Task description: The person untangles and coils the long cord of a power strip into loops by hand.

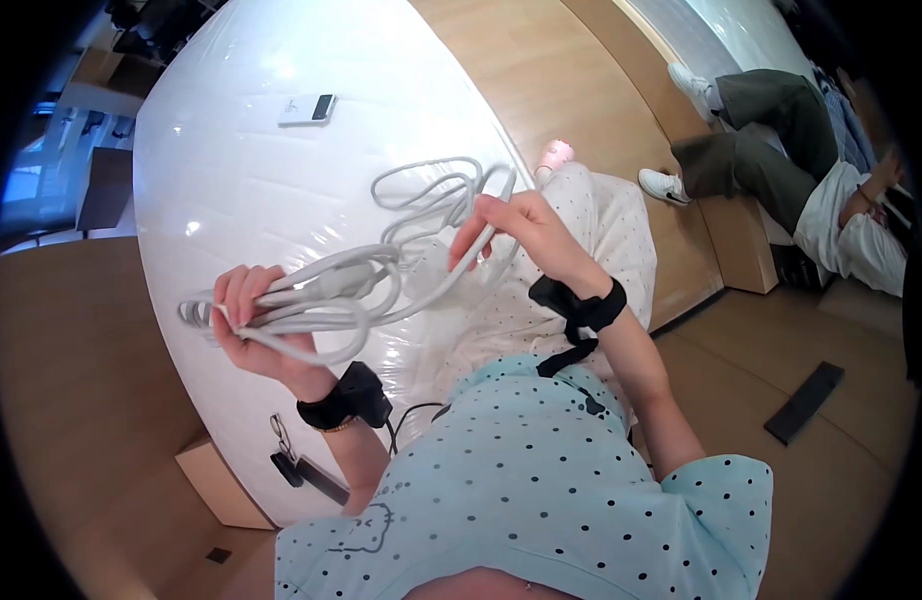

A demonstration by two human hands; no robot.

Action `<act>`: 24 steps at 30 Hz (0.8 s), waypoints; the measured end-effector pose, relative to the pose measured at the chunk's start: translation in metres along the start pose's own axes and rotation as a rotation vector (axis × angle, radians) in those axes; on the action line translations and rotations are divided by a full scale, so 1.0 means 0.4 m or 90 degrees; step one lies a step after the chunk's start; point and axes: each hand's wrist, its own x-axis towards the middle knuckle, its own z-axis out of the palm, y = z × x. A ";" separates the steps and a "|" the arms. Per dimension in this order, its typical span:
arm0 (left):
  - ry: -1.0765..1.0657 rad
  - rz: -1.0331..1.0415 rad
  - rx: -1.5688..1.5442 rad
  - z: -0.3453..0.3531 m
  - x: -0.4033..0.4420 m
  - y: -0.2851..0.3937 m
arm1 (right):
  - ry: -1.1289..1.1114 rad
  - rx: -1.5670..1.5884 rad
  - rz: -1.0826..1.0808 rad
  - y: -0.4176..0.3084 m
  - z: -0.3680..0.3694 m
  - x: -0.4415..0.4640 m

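Over the plastic-covered mattress (231, 175), we have a looped grey-white cable (331, 262) up in both hands! Look at the left hand (266, 320): fingers curled firmly around the gathered coils, thumb under them, with the loops sticking out on either side of the fist, above the mattress. And the right hand (516, 235), near the mattress's right edge, is half closed, the thumb and bent fingers pinching a single strand of that same cable. More loops trail between and beyond the two hands, low against the mattress sheeting.

Both wrists wear black straps, the left strap (346, 397) and the right strap (581, 305), each with a small dark unit. Farther out on the mattress lies a white rectangular device (308, 110) with a dark panel; at the mattress's near left side, a pair of eyeglasses (281, 433). The dotted pale trousers (601, 220) stretch along the mattress's right edge, and well off to the mattress's right sits another person in olive trousers (781, 130) and white sneakers (664, 187).
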 end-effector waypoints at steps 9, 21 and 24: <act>-0.003 0.030 0.019 0.005 -0.023 0.013 | -0.110 -0.254 0.112 0.034 0.012 -0.014; -0.003 0.026 -0.086 0.016 -0.039 0.019 | -0.024 -0.055 0.254 0.033 -0.001 0.033; 0.049 -0.026 -0.044 0.011 -0.045 -0.031 | -0.095 -0.015 0.260 0.069 0.065 0.082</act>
